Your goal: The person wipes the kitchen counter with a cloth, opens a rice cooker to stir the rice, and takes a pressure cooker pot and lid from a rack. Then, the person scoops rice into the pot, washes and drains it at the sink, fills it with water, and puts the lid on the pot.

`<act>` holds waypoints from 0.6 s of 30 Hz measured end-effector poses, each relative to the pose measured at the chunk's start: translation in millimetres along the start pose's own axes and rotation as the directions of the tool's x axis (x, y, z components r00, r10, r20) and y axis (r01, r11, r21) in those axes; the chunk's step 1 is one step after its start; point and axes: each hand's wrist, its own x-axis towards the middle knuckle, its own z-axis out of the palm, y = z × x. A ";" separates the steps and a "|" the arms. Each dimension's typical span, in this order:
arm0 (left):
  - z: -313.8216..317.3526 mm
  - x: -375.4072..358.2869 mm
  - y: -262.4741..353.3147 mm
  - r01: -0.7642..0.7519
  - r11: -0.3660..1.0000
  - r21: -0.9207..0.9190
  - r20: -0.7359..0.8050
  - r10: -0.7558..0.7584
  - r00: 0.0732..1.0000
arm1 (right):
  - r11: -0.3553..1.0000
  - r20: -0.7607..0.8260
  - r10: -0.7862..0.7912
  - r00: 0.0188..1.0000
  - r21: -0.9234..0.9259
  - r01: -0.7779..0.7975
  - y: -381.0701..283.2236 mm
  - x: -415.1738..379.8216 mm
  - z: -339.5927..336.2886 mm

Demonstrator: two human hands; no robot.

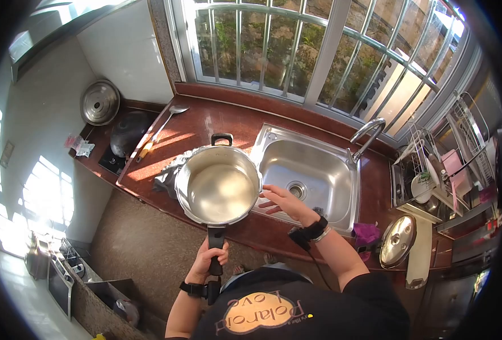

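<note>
A large steel pot (219,190) with a black long handle and a small black loop handle is over the red-brown counter (211,122), left of the sink. My left hand (212,256) is wrapped round the long handle. Beside the pot's right wall, my right hand (285,203) has its fingers spread and holds nothing. Whether its fingertips touch the pot, I cannot tell. Shallow clear liquid seems to cover the pot's bottom. A crumpled grey cloth (168,177) lies partly behind the pot's left side.
The steel sink (333,187) has a curved faucet (369,131) at its right. A spatula (163,130) lies on the counter's left. A pot lid (398,241), a purple cloth (366,233) and a dish rack (424,164) are at the right. A wok (129,133) is far left.
</note>
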 end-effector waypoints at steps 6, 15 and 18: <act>-13.8 1.8 -4.0 0.056 0.998 -0.031 -0.054 -0.057 0.997 | 0.989 -0.265 -0.100 0.959 -0.129 0.067 21.8 -152.7 -77.6; -9.1 2.9 -6.6 -0.004 0.999 0.051 -0.130 0.011 0.991 | 0.775 -0.935 -0.316 -0.162 -0.155 -0.613 210.5 -364.7 -154.6; -10.6 4.2 -6.8 0.001 0.996 0.085 -0.142 0.011 0.990 | 0.758 -0.989 0.032 -0.141 0.116 -0.642 236.2 -373.7 -140.9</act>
